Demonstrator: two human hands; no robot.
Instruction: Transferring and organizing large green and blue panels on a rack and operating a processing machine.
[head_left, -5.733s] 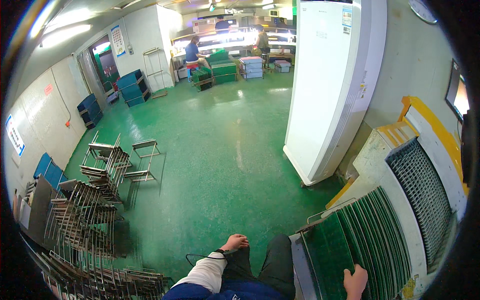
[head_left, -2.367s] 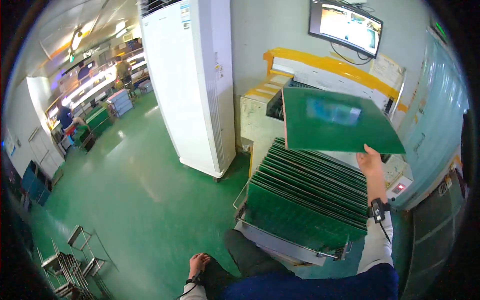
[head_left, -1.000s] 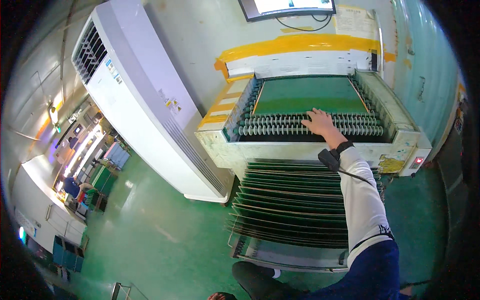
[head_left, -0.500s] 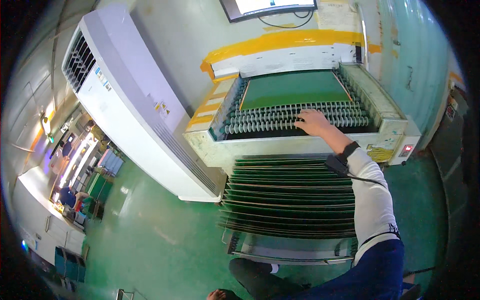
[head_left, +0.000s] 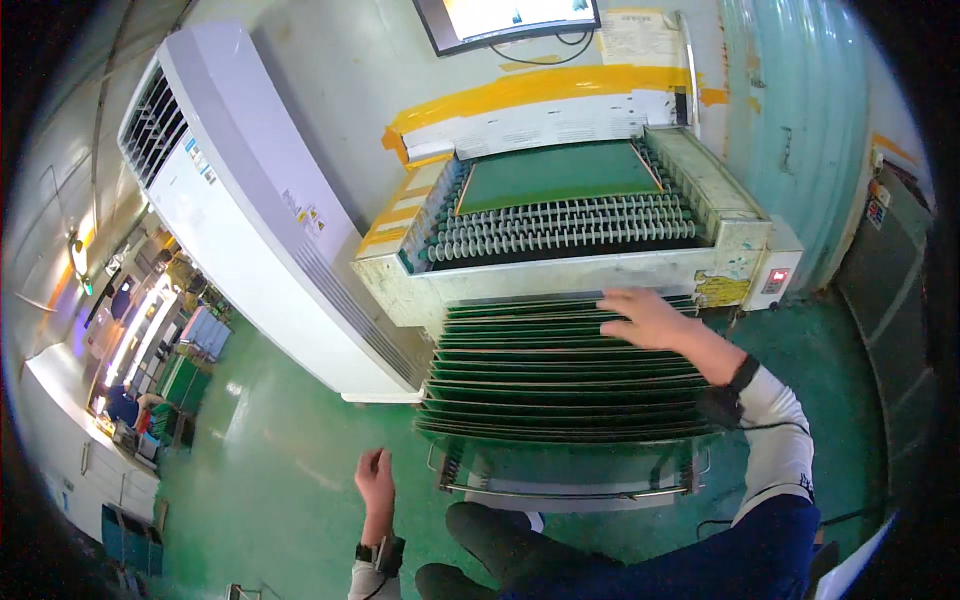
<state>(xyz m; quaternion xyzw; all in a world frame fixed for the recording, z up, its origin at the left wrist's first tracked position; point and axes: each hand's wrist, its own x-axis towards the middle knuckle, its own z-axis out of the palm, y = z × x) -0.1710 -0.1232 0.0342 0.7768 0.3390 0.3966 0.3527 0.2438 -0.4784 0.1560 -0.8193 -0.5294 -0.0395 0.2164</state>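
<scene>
green floor [head_left: 290, 500] spreads around us. our right hand [head_left: 645, 320], grip released, is over the racked boards [head_left: 560, 388]; how closed our left hand [head_left: 375, 482] is, we can't tell. another green board [head_left: 555, 178] lies flat on the rollers [head_left: 560, 226]. we'd best handle boards by their edges. wall sheet [head_left: 642, 38] and stickers [head_left: 306, 213] look too small to read.

Tall white air conditioner [head_left: 265, 235], left; screen [head_left: 510, 18] on wall [head_left: 335, 75]; shiny green floor [head_left: 300, 430].
</scene>
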